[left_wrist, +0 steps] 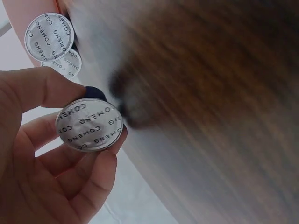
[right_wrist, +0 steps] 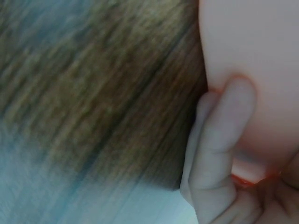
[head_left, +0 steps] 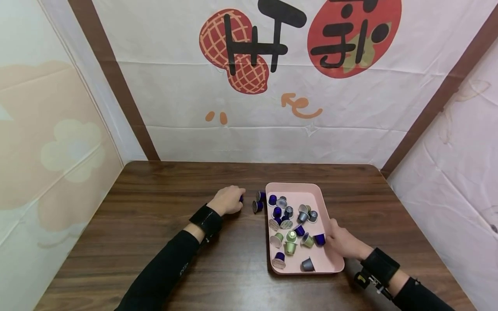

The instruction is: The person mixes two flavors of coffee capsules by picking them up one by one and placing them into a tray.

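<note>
My left hand (head_left: pixel 227 201) is over the table, left of the tray, and pinches a dark blue coffee capsule (left_wrist: pixel 89 125) between thumb and fingers. In the left wrist view its silver printed lid faces the camera. Two more dark blue capsules (head_left: pixel 257 206) lie on the table between this hand and the tray's left side. On the right, my other hand (head_left: pixel 344 239) grips the right side of a pink tray (head_left: pixel 330 261), its fingers (right_wrist: pixel 222 126) along the wall in the right wrist view. Several blue, green and grey capsules (head_left: pixel 290 248) are scattered in the tray, upright and tipped over.
The brown wooden table (head_left: pixel 163 185) has rounded far corners. Behind it hangs a white printed cloth (head_left: pixel 175 99), with more pale cloth (head_left: pixel 459 172) at both sides. A dark band (head_left: pixel 379 265) with a small device sits on the right wrist.
</note>
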{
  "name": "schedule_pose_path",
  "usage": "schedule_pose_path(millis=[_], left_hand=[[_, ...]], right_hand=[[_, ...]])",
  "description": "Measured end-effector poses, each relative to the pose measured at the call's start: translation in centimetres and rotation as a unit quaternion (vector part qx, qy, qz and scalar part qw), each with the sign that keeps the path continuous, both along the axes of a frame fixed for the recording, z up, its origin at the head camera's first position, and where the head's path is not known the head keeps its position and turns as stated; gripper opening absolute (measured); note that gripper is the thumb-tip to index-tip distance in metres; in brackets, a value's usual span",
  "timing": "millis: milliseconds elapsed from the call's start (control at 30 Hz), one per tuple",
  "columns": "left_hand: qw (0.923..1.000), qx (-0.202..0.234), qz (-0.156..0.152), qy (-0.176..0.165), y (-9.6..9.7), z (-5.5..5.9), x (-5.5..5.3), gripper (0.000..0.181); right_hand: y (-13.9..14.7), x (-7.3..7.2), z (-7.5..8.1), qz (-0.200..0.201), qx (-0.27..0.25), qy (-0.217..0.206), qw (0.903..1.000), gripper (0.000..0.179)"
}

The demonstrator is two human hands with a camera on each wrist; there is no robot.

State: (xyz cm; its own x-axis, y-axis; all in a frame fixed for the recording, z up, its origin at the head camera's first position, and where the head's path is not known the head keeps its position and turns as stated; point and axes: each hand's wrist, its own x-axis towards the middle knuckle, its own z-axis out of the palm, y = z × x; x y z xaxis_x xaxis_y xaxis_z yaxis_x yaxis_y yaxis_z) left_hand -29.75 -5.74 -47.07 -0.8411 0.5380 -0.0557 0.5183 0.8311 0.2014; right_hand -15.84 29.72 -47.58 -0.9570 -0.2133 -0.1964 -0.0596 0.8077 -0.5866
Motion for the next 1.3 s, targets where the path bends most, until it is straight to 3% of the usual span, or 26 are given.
schedule_pose_path(millis=[133,467,667,1000,1300], left_hand=[[1.0000,0.006,-0.006,-0.004,0.1,0.5,0.2,0.042],[0.9972,0.058,-0.038,0.026,1.6,3.0,1.1,0.021],[0.9924,0.109,-0.057,0.007,3.5,4.0,1.7,0.021],[0.9856,0.136,-0.101,-0.006,7.3,4.3,2.8,0.022],[0.9871,0.101,-0.121,0.026,9.8,4.2,3.0,0.019]], right_hand=[[0.1,0.0,0.0,0.003,0.000,-0.001,1.0000,0.021],[0.0,0.0,0.2,0.001,0.001,0.001,1.0000,0.019],[0.0,0.0,0.3,0.003,0.002,-0.004,1.0000,0.020],[0.0,-0.1,0.2,0.002,0.010,0.001,0.9999,0.022],[0.1,0.0,-0.2,-0.002,0.003,0.005,1.0000,0.022]])
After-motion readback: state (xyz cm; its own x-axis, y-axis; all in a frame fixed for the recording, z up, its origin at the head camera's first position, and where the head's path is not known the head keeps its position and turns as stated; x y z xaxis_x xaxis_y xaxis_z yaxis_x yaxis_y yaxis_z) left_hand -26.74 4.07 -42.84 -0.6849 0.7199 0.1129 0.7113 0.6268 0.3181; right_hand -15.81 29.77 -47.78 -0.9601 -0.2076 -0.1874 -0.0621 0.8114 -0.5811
